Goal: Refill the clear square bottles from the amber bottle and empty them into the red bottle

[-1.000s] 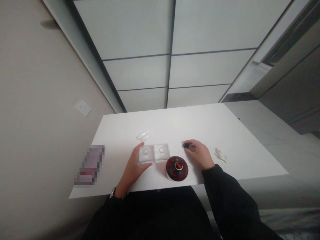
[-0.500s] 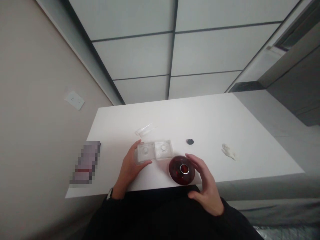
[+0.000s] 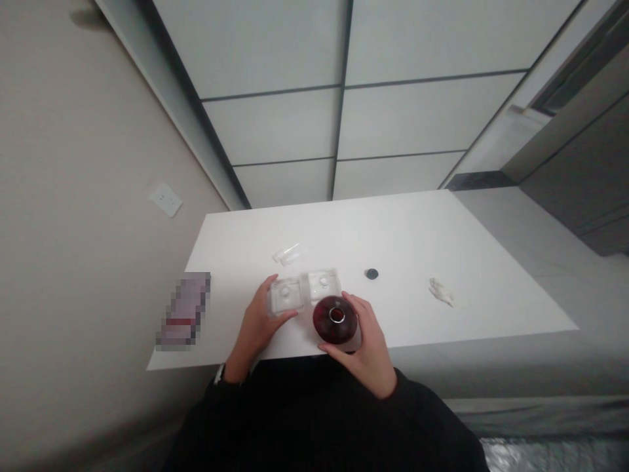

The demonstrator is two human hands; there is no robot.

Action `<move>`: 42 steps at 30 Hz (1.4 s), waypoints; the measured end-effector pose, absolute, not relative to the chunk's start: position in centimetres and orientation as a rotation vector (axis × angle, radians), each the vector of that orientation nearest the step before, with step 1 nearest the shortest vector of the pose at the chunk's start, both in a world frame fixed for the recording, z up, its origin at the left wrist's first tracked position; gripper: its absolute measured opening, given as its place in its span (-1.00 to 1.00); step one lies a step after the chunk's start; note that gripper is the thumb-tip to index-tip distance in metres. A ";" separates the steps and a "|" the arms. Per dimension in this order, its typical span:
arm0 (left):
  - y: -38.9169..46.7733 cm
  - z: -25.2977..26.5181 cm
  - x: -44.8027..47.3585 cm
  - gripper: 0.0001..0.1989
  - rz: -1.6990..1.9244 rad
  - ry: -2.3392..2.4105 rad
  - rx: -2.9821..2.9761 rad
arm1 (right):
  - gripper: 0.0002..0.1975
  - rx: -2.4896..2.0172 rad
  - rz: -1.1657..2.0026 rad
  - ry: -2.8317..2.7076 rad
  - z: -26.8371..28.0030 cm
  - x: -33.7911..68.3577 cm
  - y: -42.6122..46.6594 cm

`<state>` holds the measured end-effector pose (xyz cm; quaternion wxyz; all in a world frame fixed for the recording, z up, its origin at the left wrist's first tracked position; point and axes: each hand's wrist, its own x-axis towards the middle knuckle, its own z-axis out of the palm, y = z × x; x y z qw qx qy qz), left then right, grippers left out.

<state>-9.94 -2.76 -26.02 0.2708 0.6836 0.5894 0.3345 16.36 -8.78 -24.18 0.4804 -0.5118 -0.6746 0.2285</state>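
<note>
My left hand (image 3: 259,321) reaches around a clear square block-like holder (image 3: 285,298), thumb along its near side and fingers along its far side. A second clear square piece (image 3: 324,282), with a round raised ring in its middle, sits right beside it. My right hand (image 3: 369,347) is wrapped around a dark red, rounded glass vessel (image 3: 335,321) with a silver-rimmed hole on top. That vessel overlaps the near edge of the second clear piece in view; whether the two touch I cannot tell.
Clear tube-like pieces (image 3: 289,254) lie behind the holders on the white table (image 3: 403,229). A small dark round disc (image 3: 372,274) and a crumpled whitish item (image 3: 441,292) lie to the right. On the left rests a pixelated pinkish object (image 3: 184,308), near the wall.
My right hand has closed around the red vessel and moved left with it toward the clear pieces. The left hand stays on its holder. The camera view has shifted a little.
</note>
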 end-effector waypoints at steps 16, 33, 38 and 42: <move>-3.0 -27.0 -9.9 -0.14 0.941 1.598 1.850 | -0.29 -1.248 0.601 -1.550 -24.1 15.1 -5.1; -3.9 -23.0 -10.6 -0.09 0.894 1.547 1.825 | -0.23 -1.248 0.629 -1.570 -24.7 15.9 -5.5; -4.2 -19.8 -10.9 -0.08 0.929 1.488 1.894 | -0.18 -1.254 0.625 -1.524 -25.8 15.9 -5.8; -4.2 -17.9 -10.9 -0.16 0.915 1.470 1.985 | -0.21 -1.251 0.616 -1.498 -26.3 15.7 -6.1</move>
